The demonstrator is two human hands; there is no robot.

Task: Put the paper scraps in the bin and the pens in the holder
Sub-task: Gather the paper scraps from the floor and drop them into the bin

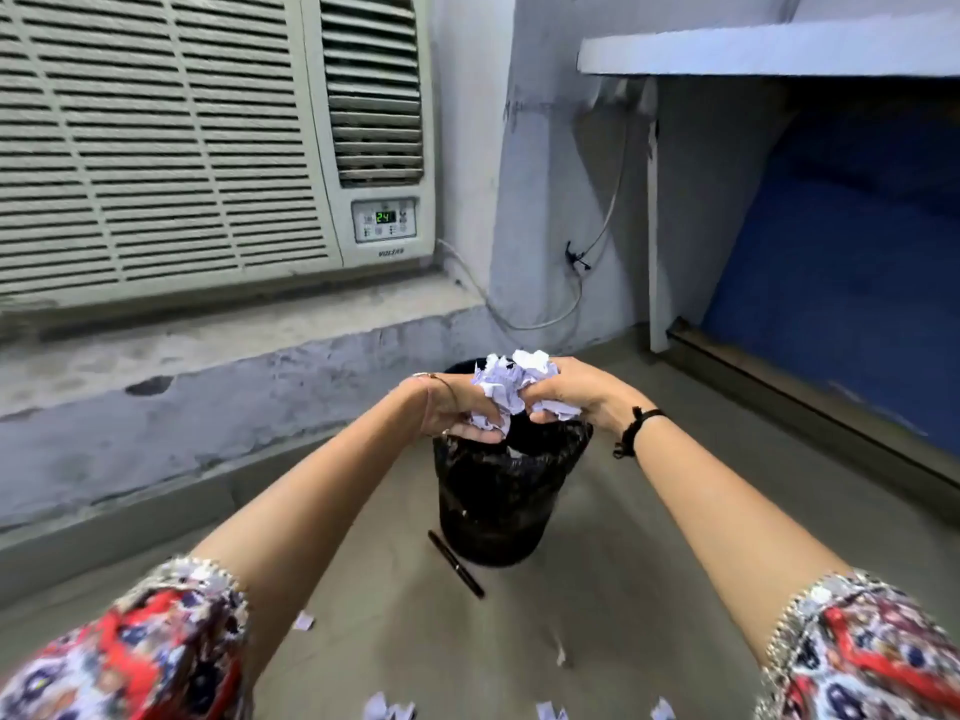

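— What is around you?

— A bare concrete floor (613, 605) in a corner, with a window air conditioner (208, 142) set in the wall to my left, its green display reading 24, and a pale shelf (753, 49) over a blue recess to my right. A thin cable (535, 319) runs down the wall between them.

— Where is the bin?

— The black bin (498, 501) stands on the floor straight ahead of me, upright, lined with a dark bag. My hands are right above its opening.

— What are you holding?

— A crumpled bundle of white paper scraps (511, 381). My left hand (447, 407) and my right hand (576, 389) press it from both sides, fingers curled tight around it. The bundle sits over the rim, not yet inside. A little white shows down in the bin, though I cannot tell what it is.

— Any pens?

— One dark pen (456, 563) lies on the floor just beside the bin's base, on my side of it, angled diagonally. I cannot see a holder.

— Is the floor tidy?

— No. Small loose scraps (303, 621) lie near my sleeves (156, 646), and more sit along the bottom edge of my view.
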